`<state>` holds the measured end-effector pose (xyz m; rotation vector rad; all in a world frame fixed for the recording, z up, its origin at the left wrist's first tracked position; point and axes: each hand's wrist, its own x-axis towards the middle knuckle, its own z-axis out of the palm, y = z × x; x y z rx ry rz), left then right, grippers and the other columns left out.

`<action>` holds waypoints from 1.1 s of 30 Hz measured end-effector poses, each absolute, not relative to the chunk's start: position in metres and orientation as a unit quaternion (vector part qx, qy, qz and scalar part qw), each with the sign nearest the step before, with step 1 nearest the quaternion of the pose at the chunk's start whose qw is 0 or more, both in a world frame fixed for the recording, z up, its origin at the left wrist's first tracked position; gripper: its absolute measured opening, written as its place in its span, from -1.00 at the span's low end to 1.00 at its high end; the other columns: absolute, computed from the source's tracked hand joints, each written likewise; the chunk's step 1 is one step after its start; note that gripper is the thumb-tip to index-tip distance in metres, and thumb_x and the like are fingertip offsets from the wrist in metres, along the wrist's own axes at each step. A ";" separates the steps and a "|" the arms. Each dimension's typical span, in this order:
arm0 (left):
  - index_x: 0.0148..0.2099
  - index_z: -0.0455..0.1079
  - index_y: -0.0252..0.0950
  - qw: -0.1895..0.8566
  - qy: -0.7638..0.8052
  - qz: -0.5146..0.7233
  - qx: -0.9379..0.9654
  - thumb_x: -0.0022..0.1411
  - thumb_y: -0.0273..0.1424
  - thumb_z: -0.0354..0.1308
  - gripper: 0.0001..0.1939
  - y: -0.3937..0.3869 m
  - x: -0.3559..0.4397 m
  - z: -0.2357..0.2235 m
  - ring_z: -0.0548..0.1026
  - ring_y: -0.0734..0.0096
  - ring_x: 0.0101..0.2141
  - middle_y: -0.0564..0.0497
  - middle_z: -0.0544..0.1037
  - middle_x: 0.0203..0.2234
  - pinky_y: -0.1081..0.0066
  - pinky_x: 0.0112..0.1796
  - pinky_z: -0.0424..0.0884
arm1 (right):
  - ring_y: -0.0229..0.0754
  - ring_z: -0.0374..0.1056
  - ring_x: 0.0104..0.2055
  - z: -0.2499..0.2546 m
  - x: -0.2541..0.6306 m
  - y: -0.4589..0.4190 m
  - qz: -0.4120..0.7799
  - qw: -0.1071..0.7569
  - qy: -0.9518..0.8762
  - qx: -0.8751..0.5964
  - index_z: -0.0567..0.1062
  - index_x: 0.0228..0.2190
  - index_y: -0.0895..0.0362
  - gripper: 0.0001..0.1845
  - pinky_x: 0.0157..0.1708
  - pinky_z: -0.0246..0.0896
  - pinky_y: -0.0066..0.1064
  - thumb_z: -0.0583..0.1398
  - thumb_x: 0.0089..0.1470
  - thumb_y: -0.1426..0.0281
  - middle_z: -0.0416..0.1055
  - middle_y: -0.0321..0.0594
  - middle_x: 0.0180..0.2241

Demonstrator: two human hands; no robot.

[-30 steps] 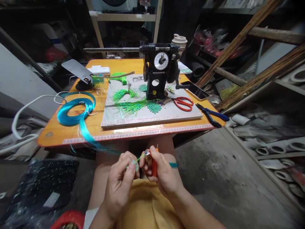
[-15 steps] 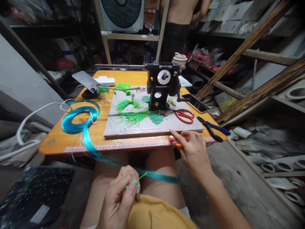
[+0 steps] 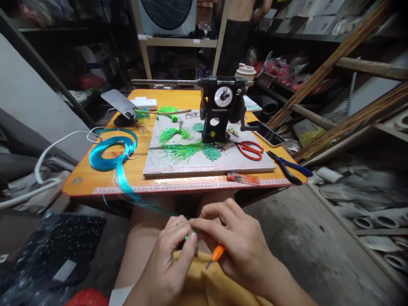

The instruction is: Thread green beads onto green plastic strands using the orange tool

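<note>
My left hand (image 3: 172, 248) is closed at my lap, pinching a small piece of green strand between thumb and forefinger; most of it is hidden. Against it, the fingertips of my right hand (image 3: 239, 240) meet the left thumb and forefinger. Tucked in my right hand is a small orange-handled tool (image 3: 218, 253) with a short grey metal tip pointing down. A shiny teal fibre bundle (image 3: 125, 182) runs from its coil (image 3: 95, 156) over the table edge and down toward my hands. The red lighter (image 3: 244, 178) lies at the table's front edge.
On the orange table (image 3: 79, 178), a grey board (image 3: 156, 165) bears a black hand-cranked winder (image 3: 216, 112), green strands (image 3: 183, 151), green beads (image 3: 212, 154) and red-handled scissors (image 3: 250, 150). Blue-handled pliers (image 3: 287, 166) and a phone (image 3: 266, 133) lie right. A person stands behind.
My right hand has left the lighter at the table edge and come down to meet my left hand. The orange-handled tool moved with it. The view has shifted slightly.
</note>
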<state>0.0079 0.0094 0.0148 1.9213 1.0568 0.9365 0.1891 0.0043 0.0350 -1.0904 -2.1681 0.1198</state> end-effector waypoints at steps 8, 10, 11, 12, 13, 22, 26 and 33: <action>-0.13 0.39 -0.22 0.405 0.453 0.389 0.693 0.31 -0.33 0.16 -0.89 0.009 -0.003 0.006 0.51 0.22 -0.22 -0.06 0.54 -0.26 0.35 -0.22 0.38 | -0.15 0.27 -0.32 0.023 0.181 0.002 0.119 0.434 -0.764 -0.462 0.50 -0.32 0.13 -0.84 -0.38 0.23 -0.34 0.19 0.06 0.59 0.38 -0.17 -0.34; 0.01 0.38 -0.19 0.443 0.456 0.411 0.653 0.31 -0.33 0.18 -0.76 0.009 -0.006 0.003 0.52 0.21 -0.12 -0.06 0.55 -0.15 0.35 -0.13 0.40 | -0.14 0.29 -0.30 0.019 0.178 -0.002 0.152 0.450 -0.735 -0.484 0.47 -0.33 0.12 -0.86 -0.35 0.23 -0.32 0.19 0.07 0.58 0.34 -0.18 -0.33; 0.03 0.38 -0.18 0.463 0.453 0.421 0.635 0.31 -0.34 0.18 -0.75 0.009 -0.006 0.002 0.52 0.23 -0.11 -0.05 0.55 -0.15 0.37 -0.11 0.40 | -0.14 0.29 -0.29 0.016 0.177 -0.003 0.168 0.450 -0.726 -0.491 0.47 -0.33 0.11 -0.87 -0.34 0.23 -0.32 0.19 0.08 0.57 0.34 -0.19 -0.33; 0.01 0.40 -0.17 0.478 0.450 0.431 0.620 0.31 -0.34 0.18 -0.77 0.010 -0.005 0.001 0.52 0.26 -0.12 -0.03 0.55 -0.17 0.39 -0.12 0.41 | -0.13 0.30 -0.28 0.014 0.175 -0.005 0.184 0.449 -0.719 -0.497 0.46 -0.33 0.10 -0.87 -0.33 0.23 -0.31 0.19 0.10 0.55 0.33 -0.20 -0.32; -0.05 0.42 -0.18 0.487 0.447 0.440 0.608 0.31 -0.36 0.19 -0.83 0.010 -0.004 0.001 0.52 0.29 -0.16 -0.01 0.54 -0.22 0.42 -0.15 0.41 | -0.13 0.30 -0.28 0.013 0.174 -0.005 0.197 0.448 -0.714 -0.500 0.46 -0.33 0.09 -0.88 -0.33 0.22 -0.30 0.19 0.10 0.54 0.33 -0.20 -0.32; -0.32 0.40 -0.25 0.503 0.432 0.465 0.586 0.31 -0.47 0.17 -0.88 0.015 0.001 0.006 0.42 0.45 -0.35 0.08 0.41 -0.42 0.51 -0.31 0.35 | -0.11 0.29 -0.23 0.016 0.171 -0.004 0.251 0.430 -0.720 -0.484 0.43 -0.32 0.09 -0.90 -0.27 0.20 -0.28 0.16 0.13 0.53 0.33 -0.20 -0.29; -0.32 0.42 -0.25 0.508 0.428 0.468 0.583 0.30 -0.47 0.20 -0.90 0.014 0.000 0.004 0.43 0.44 -0.34 0.07 0.44 -0.40 0.51 -0.30 0.35 | -0.14 0.29 -0.25 0.016 0.170 -0.004 0.257 0.443 -0.712 -0.481 0.44 -0.35 0.09 -0.90 -0.28 0.19 -0.30 0.17 0.15 0.52 0.32 -0.22 -0.31; -0.35 0.51 -0.25 0.491 0.421 0.494 0.581 0.24 -0.50 0.26 -0.89 0.015 0.003 0.003 0.46 0.45 -0.38 0.07 0.49 -0.44 0.53 -0.33 0.37 | -0.18 0.30 -0.26 0.012 0.170 -0.003 0.310 0.463 -0.675 -0.484 0.47 -0.36 0.07 -0.89 -0.26 0.18 -0.34 0.17 0.23 0.45 0.31 -0.26 -0.33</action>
